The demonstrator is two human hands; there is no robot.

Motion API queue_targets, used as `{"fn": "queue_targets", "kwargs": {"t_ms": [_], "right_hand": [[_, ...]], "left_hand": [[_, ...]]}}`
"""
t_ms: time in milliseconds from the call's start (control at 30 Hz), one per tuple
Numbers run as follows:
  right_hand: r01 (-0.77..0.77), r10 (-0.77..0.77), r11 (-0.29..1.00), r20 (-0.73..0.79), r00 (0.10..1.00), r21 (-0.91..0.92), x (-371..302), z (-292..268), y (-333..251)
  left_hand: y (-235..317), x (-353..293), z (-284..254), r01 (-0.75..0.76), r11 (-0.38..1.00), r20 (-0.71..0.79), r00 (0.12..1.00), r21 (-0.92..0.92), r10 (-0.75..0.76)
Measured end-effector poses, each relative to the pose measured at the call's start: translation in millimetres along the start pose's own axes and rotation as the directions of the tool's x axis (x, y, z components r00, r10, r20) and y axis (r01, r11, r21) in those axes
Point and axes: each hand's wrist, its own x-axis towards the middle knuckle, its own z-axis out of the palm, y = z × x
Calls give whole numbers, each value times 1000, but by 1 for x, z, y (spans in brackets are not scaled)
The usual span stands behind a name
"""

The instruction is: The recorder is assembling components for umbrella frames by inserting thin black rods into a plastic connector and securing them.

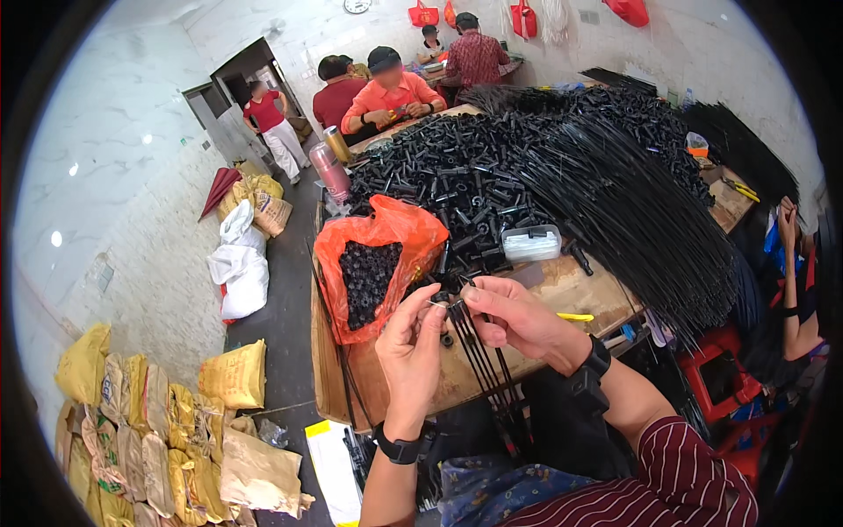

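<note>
My left hand (413, 347) is closed in a pinch, with a thin pale sliver showing at its fingertips, too small to name. Close beside it, my right hand (522, 321) is also pinched, at the upper ends of several thin black rods (479, 356). The rods slope down over the table's front edge to my lap. Just left of my hands, an open orange-red plastic bag (395, 225) holds many small black ribbed parts (371, 285). Beyond my fingers lies a large heap of short black tubular plastic parts (457, 167).
A clear box (530, 244) with white contents stands by the heap. Long black rods (637, 220) cover the table's right side; a yellow-handled tool (575, 317) lies near my right wrist. Stacked sacks (145, 430) fill the lower left. Co-workers (395, 92) sit at the far end; another person's arm (795, 290) is at right.
</note>
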Motion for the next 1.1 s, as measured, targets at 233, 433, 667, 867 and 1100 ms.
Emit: {"fn": "queue_targets", "kwargs": {"t_ms": [233, 433, 667, 867, 1100], "right_hand": [[18, -16, 995, 13, 1000, -100, 2, 4, 5], [-29, 31, 979, 8, 999, -202, -1, 10, 1], [-16, 14, 958, -9, 1000, -285, -1, 11, -2], [75, -77, 947, 6, 997, -312, 3, 6, 5], [65, -63, 941, 17, 998, -332, 1, 3, 3]], "left_hand": [[7, 7, 3, -90, 991, 39, 995, -99, 94], [5, 6, 1, -164, 986, 27, 986, -24, 164], [7, 7, 1, -169, 986, -1, 986, -3, 169], [11, 10, -4, -225, 960, 104, 972, 164, 210], [14, 15, -1, -271, 946, 113, 961, 178, 253]]}}
